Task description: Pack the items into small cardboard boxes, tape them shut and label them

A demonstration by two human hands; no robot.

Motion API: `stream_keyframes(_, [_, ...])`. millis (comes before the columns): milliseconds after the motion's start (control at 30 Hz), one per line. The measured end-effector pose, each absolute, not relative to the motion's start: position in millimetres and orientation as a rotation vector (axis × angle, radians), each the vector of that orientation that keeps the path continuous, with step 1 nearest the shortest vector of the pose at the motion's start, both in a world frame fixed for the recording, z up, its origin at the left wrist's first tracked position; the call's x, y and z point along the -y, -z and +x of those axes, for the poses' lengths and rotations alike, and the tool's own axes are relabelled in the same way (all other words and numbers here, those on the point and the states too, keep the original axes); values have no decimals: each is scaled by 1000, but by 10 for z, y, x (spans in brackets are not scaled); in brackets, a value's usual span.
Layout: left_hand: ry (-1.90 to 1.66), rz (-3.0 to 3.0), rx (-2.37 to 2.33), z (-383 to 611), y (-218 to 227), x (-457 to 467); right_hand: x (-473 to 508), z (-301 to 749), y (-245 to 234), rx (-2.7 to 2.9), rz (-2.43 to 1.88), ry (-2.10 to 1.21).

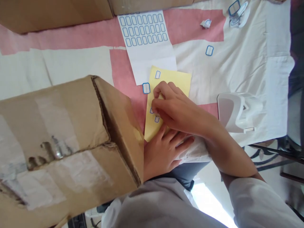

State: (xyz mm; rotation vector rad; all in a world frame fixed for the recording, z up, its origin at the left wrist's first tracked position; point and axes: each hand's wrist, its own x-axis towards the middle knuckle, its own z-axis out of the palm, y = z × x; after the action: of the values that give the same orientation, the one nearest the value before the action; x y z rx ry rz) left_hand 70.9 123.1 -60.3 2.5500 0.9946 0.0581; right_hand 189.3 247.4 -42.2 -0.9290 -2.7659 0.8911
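My right hand (172, 106) is closed over a yellow sheet of paper (174, 76), its thumb and fingers curled together. The fingertips press at a small blue-edged label (151, 110); what they pinch, if anything, is hidden. Another label (157, 119) sits just below the fingertips, and one more label (157, 74) is near the sheet's top. My left hand (165, 150) lies flat with its fingers spread, at the lower edge of the yellow sheet and partly under my right forearm. A loose label (146, 88) lies by the sheet's left edge.
Beyond the yellow sheet is a white label sheet (154, 57). A big cardboard box (71, 107) stands close on the left, another box (59, 12) at the back. Rightward lie a white plastic holder (230, 112), a loose label (209, 50) and crumpled labels (206, 23).
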Motion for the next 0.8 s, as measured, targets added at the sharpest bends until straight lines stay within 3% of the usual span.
stream_keyframes(800, [-47, 2576, -995, 693, 557, -1261, -2505, 1931, 397, 2667, -873, -1003])
